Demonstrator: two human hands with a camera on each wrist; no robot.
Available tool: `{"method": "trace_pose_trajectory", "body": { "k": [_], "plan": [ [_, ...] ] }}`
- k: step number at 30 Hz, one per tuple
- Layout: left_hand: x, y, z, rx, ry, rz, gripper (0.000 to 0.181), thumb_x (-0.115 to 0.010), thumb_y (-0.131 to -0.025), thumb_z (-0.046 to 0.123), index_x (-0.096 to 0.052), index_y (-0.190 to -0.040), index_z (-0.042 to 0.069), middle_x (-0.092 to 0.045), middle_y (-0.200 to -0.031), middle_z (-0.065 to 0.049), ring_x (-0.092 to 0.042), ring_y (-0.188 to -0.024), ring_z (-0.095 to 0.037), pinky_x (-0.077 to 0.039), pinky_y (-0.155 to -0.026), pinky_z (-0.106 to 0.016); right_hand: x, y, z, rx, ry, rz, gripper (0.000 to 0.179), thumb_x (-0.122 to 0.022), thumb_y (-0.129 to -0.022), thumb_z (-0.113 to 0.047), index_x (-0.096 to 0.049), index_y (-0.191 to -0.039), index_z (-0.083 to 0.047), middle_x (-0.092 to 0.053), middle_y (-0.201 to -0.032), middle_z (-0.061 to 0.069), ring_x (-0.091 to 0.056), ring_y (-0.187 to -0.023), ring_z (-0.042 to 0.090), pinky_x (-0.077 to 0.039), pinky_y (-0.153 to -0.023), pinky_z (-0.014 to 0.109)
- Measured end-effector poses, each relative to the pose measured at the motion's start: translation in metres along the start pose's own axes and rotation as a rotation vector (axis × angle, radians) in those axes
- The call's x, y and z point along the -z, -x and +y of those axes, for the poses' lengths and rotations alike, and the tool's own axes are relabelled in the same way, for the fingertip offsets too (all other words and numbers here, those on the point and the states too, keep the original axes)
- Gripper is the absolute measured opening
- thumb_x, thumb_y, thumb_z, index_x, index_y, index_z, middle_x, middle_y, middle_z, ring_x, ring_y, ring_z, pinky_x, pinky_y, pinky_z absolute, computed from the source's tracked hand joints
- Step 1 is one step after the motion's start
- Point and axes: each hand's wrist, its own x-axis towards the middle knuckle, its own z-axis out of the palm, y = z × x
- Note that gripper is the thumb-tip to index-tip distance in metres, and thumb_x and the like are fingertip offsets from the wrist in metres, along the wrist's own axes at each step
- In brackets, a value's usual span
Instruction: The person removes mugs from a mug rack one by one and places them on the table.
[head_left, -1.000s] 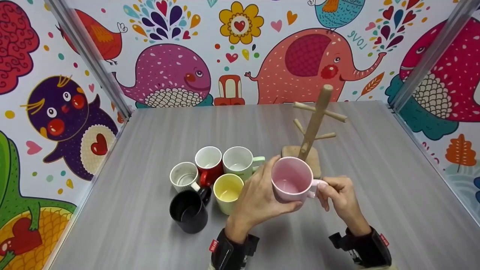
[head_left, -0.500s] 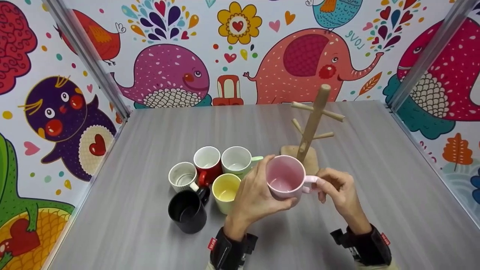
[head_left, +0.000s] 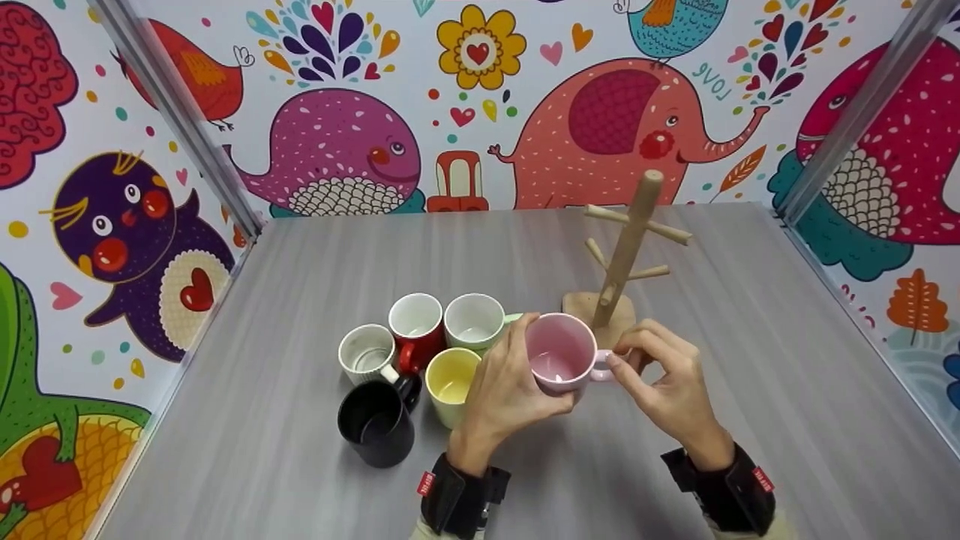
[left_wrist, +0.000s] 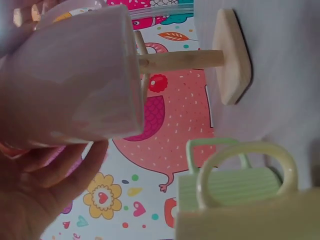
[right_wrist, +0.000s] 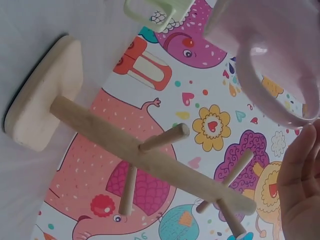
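A pink mug [head_left: 561, 352] is held up off the table, its mouth tipped toward the head camera and its handle [head_left: 602, 366] pointing right. My left hand [head_left: 504, 386] grips the mug's body from the left, thumb along the near side. With thumb and fingertips my right hand [head_left: 671, 382] pinches the outer edge of the handle; in the right wrist view those fingers [right_wrist: 300, 172] meet the handle's curve. Behind the mug stands a wooden mug tree [head_left: 628, 247] with bare pegs, its square base [head_left: 581, 304] partly covered by the mug.
Left of my hands several mugs stand upright in a cluster: black [head_left: 375, 424], yellow [head_left: 452, 386], red [head_left: 416, 330], white [head_left: 366, 352] and pale green [head_left: 474, 321]. The yellow one sits close beside my left hand. Cartoon-printed walls [head_left: 465, 112] border the grey table [head_left: 262, 420].
The pink mug has shifted slightly left, its handle moving left with it. My right hand has followed leftward, its fingers lifting a little at the handle.
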Motion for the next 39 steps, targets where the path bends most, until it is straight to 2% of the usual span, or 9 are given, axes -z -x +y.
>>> {"method": "trace_pose_trajectory", "body": {
  "k": [6,8,11,14,18,21,23,34,39],
  "plan": [
    [-0.006,0.002,-0.005,0.029,-0.01,-0.044,0.091,-0.095,-0.061,0.031,-0.05,-0.13,-0.005,-0.063,-0.117,-0.014,-0.067,-0.099,-0.024,-0.056,-0.085,-0.031,-0.006,-0.001,-0.002,0.025,0.019,-0.068,0.009,-0.074,-0.086,0.001,-0.067,-0.085,-0.004,-0.059,-0.078,0.004,-0.051,-0.061,0.009,-0.043,-0.051,0.02],
    [-0.008,0.003,-0.007,0.032,-0.02,-0.053,0.091,-0.095,-0.06,0.032,-0.05,-0.13,-0.005,-0.063,-0.116,-0.014,-0.067,-0.099,-0.024,-0.055,-0.085,-0.031,-0.009,-0.001,-0.003,0.013,0.025,-0.086,0.009,-0.073,-0.091,-0.007,-0.067,-0.085,-0.005,-0.058,-0.078,0.002,-0.05,-0.059,0.009,-0.043,-0.051,0.019],
    [-0.011,0.004,-0.01,0.036,-0.052,-0.061,0.091,-0.095,-0.06,0.033,-0.05,-0.13,-0.004,-0.065,-0.115,-0.013,-0.066,-0.099,-0.023,-0.055,-0.087,-0.035,-0.014,-0.001,-0.005,-0.006,0.026,-0.115,0.023,-0.067,-0.099,-0.025,-0.067,-0.084,-0.007,-0.058,-0.078,0.003,-0.05,-0.058,0.01,-0.042,-0.051,0.019],
    [-0.014,0.007,-0.012,0.034,-0.108,-0.056,0.09,-0.094,-0.059,0.037,-0.052,-0.129,-0.001,-0.067,-0.112,-0.009,-0.066,-0.099,-0.022,-0.052,-0.089,-0.04,-0.018,-0.002,-0.005,0.008,0.037,-0.145,0.024,-0.067,-0.099,-0.027,-0.066,-0.084,-0.008,-0.057,-0.078,0.004,-0.051,-0.058,0.011,-0.042,-0.05,0.02],
    [-0.019,0.01,-0.017,0.034,-0.193,-0.039,0.088,-0.093,-0.058,0.043,-0.055,-0.126,0.003,-0.068,-0.109,-0.007,-0.065,-0.099,-0.022,-0.047,-0.089,-0.042,-0.025,-0.001,-0.001,0.052,0.045,-0.172,0.012,-0.075,-0.091,-0.009,-0.065,-0.084,-0.008,-0.054,-0.078,0.003,-0.05,-0.059,0.012,-0.04,-0.05,0.019],
    [-0.023,0.012,-0.02,0.039,-0.24,-0.038,0.089,-0.093,-0.056,0.047,-0.056,-0.125,0.004,-0.069,-0.108,-0.007,-0.063,-0.101,-0.022,-0.045,-0.09,-0.042,-0.031,0.0,0.001,0.077,0.035,-0.191,0.024,-0.079,-0.076,0.009,-0.063,-0.083,-0.008,-0.053,-0.079,0.004,-0.048,-0.058,0.013,-0.039,-0.05,0.018],
    [-0.025,0.013,-0.022,0.039,-0.263,-0.046,0.091,-0.094,-0.056,0.049,-0.056,-0.125,0.004,-0.07,-0.109,-0.007,-0.062,-0.102,-0.022,-0.045,-0.091,-0.043,-0.034,0.001,0.001,0.08,0.036,-0.204,0.031,-0.079,-0.069,0.015,-0.062,-0.083,-0.007,-0.053,-0.079,0.005,-0.048,-0.057,0.013,-0.038,-0.05,0.017],
    [-0.038,0.018,-0.029,-0.004,-0.392,-0.073,0.09,-0.089,-0.057,0.061,-0.057,-0.119,0.004,-0.071,-0.1,-0.006,-0.065,-0.1,-0.02,-0.045,-0.09,-0.041,-0.04,0.004,0.0,0.086,0.027,-0.24,0.032,-0.079,-0.07,0.014,-0.061,-0.083,-0.008,-0.055,-0.081,0.004,-0.05,-0.059,0.013,-0.04,-0.052,0.016],
    [-0.043,0.02,-0.031,-0.009,-0.401,-0.071,0.085,-0.088,-0.059,0.058,-0.057,-0.118,0.005,-0.069,-0.098,-0.004,-0.064,-0.098,-0.019,-0.044,-0.09,-0.041,-0.04,0.005,0.0,0.078,0.023,-0.245,0.03,-0.079,-0.071,0.013,-0.061,-0.082,-0.008,-0.056,-0.082,0.004,-0.05,-0.06,0.013,-0.04,-0.052,0.016]
  ]
}}
